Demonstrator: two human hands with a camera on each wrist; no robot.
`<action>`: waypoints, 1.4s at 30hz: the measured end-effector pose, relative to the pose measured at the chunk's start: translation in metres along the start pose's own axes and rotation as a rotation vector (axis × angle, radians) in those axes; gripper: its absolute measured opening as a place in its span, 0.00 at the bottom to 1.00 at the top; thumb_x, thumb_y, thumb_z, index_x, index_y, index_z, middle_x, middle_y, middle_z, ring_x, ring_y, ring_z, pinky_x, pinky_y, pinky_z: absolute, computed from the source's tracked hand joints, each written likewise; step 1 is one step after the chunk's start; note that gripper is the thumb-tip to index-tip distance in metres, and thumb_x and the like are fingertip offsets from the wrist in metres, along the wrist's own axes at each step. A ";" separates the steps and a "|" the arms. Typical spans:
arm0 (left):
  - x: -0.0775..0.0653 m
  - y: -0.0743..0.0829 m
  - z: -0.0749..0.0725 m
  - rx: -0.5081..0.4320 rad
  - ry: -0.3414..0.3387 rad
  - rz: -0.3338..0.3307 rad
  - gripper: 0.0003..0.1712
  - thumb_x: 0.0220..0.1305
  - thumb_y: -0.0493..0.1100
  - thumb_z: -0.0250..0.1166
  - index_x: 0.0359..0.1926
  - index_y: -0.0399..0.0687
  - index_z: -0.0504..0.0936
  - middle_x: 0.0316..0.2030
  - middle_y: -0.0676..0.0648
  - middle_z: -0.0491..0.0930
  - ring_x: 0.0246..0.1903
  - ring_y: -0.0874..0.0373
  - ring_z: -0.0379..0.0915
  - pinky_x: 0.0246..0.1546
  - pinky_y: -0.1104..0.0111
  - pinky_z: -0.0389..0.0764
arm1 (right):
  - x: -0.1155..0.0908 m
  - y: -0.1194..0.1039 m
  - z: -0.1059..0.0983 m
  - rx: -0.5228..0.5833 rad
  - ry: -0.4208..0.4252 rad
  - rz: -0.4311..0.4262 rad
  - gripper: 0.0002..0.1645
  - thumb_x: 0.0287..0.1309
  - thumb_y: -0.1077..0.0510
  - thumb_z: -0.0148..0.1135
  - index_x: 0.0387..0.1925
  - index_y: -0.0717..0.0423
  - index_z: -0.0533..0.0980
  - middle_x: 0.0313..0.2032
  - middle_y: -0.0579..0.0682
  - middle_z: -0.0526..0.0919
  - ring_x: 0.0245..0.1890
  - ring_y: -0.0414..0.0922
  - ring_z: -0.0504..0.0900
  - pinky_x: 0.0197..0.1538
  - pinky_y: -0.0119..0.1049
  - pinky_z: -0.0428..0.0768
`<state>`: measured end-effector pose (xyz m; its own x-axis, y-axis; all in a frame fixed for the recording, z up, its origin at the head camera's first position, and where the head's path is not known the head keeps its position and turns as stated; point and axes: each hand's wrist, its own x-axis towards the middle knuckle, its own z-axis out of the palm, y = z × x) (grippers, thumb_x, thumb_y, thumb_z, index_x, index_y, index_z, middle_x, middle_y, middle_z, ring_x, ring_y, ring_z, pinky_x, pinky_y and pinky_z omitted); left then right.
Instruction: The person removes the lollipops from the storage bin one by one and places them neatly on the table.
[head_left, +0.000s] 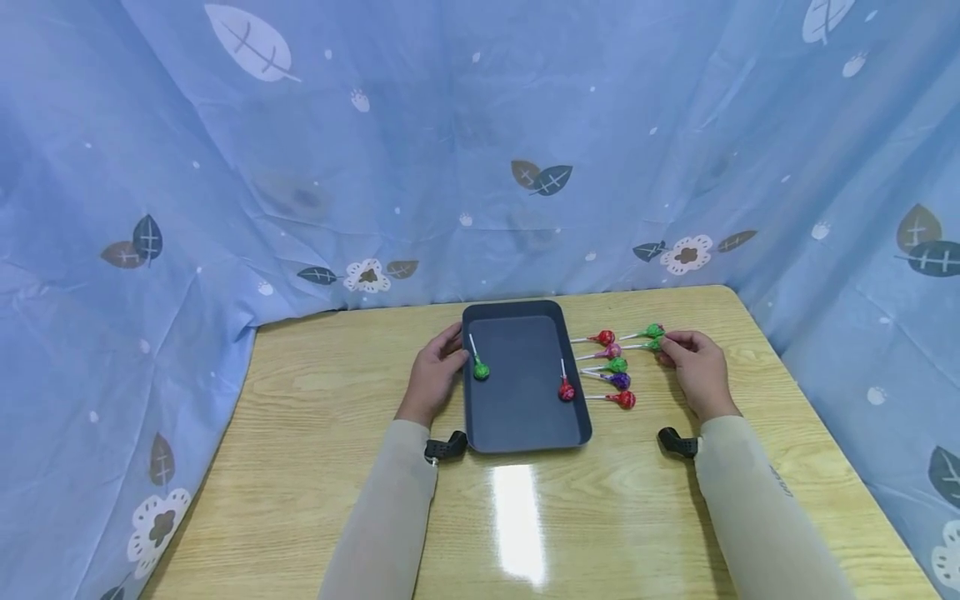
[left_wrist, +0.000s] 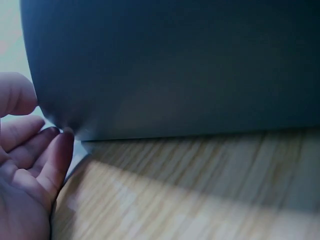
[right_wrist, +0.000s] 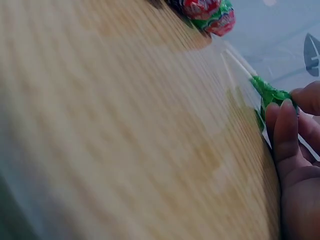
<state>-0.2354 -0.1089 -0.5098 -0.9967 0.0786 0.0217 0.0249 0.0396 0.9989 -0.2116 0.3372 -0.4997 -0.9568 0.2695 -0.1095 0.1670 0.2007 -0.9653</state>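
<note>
A dark grey rectangular tray (head_left: 525, 433) lies on the table. Its left side is held by my left hand (head_left: 435, 371), thumb at the rim and fingers against the outer wall (left_wrist: 175, 75). Inside are a green lollipop (head_left: 481, 370) at the left and a red lollipop (head_left: 566, 390) at the right. My right hand (head_left: 697, 371) pinches the wrapped head of another green lollipop (right_wrist: 267, 92), its white stick pointing left. Just behind that one lies a further green lollipop (head_left: 655, 331).
Between the tray and my right hand, several lollipops lie in a column with sticks toward the tray: red (head_left: 606, 337), pink (head_left: 613, 352), green (head_left: 617, 365), purple (head_left: 620, 381) and red (head_left: 626, 400). A blue patterned curtain (head_left: 450, 208) hangs along the table's (head_left: 322, 433) back edge and sides.
</note>
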 end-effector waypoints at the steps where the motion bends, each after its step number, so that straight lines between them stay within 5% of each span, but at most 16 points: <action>1: -0.001 0.001 0.000 0.001 0.002 -0.004 0.32 0.77 0.37 0.65 0.79 0.44 0.74 0.68 0.44 0.81 0.68 0.50 0.75 0.69 0.57 0.76 | 0.000 0.000 0.000 0.006 0.003 0.002 0.26 0.82 0.52 0.62 0.65 0.70 0.75 0.49 0.54 0.80 0.42 0.37 0.86 0.47 0.26 0.85; 15: -0.002 0.000 0.001 0.008 -0.017 0.016 0.31 0.80 0.38 0.65 0.79 0.44 0.73 0.69 0.42 0.79 0.69 0.50 0.75 0.69 0.57 0.75 | 0.001 0.002 -0.001 0.021 0.027 0.013 0.22 0.81 0.54 0.63 0.61 0.69 0.76 0.46 0.53 0.80 0.39 0.36 0.86 0.45 0.26 0.86; 24: -0.004 0.003 0.002 0.031 -0.001 -0.001 0.31 0.80 0.39 0.65 0.79 0.46 0.74 0.68 0.45 0.80 0.68 0.52 0.75 0.69 0.59 0.76 | 0.002 0.006 0.001 -0.164 -0.008 -0.024 0.33 0.78 0.47 0.68 0.68 0.68 0.74 0.55 0.57 0.79 0.47 0.39 0.79 0.42 0.24 0.82; 35: -0.005 0.007 0.001 0.022 0.008 0.001 0.31 0.80 0.39 0.65 0.80 0.44 0.72 0.69 0.45 0.79 0.69 0.52 0.74 0.70 0.58 0.75 | 0.002 0.003 0.005 -0.156 0.030 -0.021 0.29 0.79 0.50 0.65 0.69 0.66 0.74 0.56 0.56 0.78 0.49 0.41 0.77 0.44 0.23 0.80; 42: -0.008 0.005 0.002 0.038 0.020 -0.014 0.31 0.79 0.41 0.66 0.79 0.47 0.74 0.68 0.47 0.80 0.69 0.54 0.74 0.69 0.60 0.76 | -0.002 0.003 0.005 -0.123 0.070 -0.004 0.32 0.80 0.49 0.63 0.73 0.65 0.71 0.66 0.60 0.75 0.56 0.40 0.78 0.50 0.25 0.79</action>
<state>-0.2269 -0.1071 -0.5046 -0.9983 0.0578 0.0090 0.0135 0.0785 0.9968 -0.2099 0.3326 -0.5036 -0.9394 0.3322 -0.0844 0.1948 0.3147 -0.9290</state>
